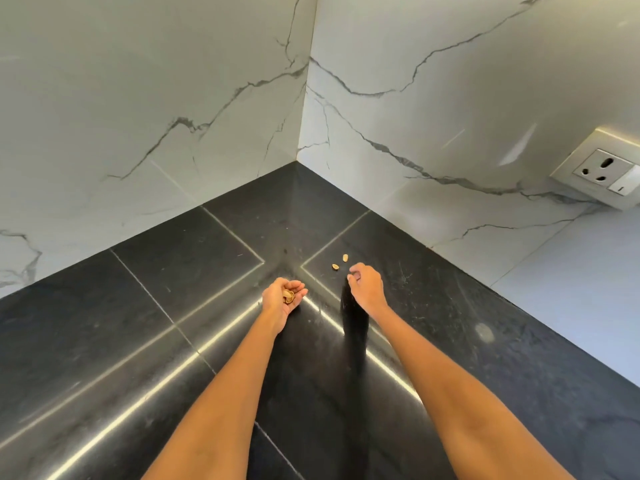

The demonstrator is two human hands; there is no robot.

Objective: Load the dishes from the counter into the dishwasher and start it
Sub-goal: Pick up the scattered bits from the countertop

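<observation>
Two small tan shell pieces [339, 262] lie loose on the black stone surface [145, 306], just in front of the right hand [366, 287] and a little toward the corner where the marble walls [173, 98] meet. That right hand hovers knuckles-up over the surface, fingers curled in with the fingertips [350, 273] drawn together just beside the nearer piece; whether that grip already pinches something is hard to tell from this angle. Left of the pieces, the left hand [282, 296] is turned palm-up and cupped, and in its hollow sits a little heap of brown shells [288, 296], cradled by loosely bent fingers. The two hands are near each other but apart. Well to the right of the pieces, a white wall socket [602, 174] is set in the marble. No dishes and no dishwasher show here.
</observation>
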